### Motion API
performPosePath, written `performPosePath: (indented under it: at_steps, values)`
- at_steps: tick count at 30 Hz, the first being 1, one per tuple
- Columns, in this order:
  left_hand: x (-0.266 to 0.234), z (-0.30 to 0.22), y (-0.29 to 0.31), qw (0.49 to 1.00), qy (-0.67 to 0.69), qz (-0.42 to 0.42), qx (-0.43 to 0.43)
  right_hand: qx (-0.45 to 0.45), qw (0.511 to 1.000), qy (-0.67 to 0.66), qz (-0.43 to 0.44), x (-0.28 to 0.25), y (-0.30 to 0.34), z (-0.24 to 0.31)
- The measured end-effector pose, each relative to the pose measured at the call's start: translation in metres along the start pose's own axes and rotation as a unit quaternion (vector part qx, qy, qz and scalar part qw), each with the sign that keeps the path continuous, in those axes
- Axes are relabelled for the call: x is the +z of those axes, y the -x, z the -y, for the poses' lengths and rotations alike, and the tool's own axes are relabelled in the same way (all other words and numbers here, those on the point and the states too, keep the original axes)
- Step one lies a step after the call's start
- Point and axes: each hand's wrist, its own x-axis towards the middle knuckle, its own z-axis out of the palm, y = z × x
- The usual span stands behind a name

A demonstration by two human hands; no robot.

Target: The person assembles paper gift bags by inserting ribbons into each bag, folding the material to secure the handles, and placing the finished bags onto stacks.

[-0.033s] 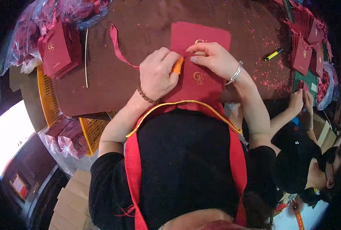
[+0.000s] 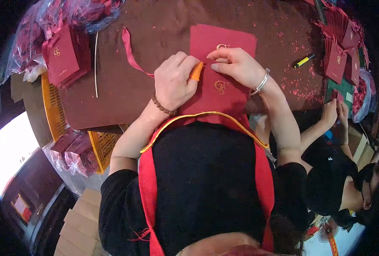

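Note:
A dark red card bag (image 2: 223,102) with a gold monogram lies in front of me, overlapping a second red bag (image 2: 202,36) behind it. A red ribbon (image 2: 129,53) trails over the table into my left hand (image 2: 172,81), which is closed on it at the bag's left side. An orange finger cot (image 2: 196,71) covers one of its fingertips. My right hand (image 2: 238,68) rests over the bags, thumb and index finger drawn together in a pinch. What lies between those fingertips is too small to make out.
Stacked red bags (image 2: 63,57) and a thin white rod (image 2: 96,64) lie left. A yellow cutter (image 2: 303,61), red scraps and more bags (image 2: 336,62) are right. Yellow crates (image 2: 102,149) stand below the table's left edge. A co-worker's hands (image 2: 334,113) work at the right.
My left hand has shifted very slightly left, away from the right fingertips. My right hand and the bags look the same.

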Motion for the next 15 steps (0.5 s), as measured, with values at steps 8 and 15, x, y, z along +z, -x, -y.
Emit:
performPosePath:
  at_steps: [8,15]
  values:
    - [-0.003,-0.005,0.001,0.999,0.002,0.04,0.004,-0.02,0.999,-0.04,-0.004,0.005,-0.002,-0.013]
    - [0.001,-0.005,0.002,0.996,-0.055,0.045,0.045,-0.032,0.999,0.003,-0.021,0.008,-0.002,-0.013]
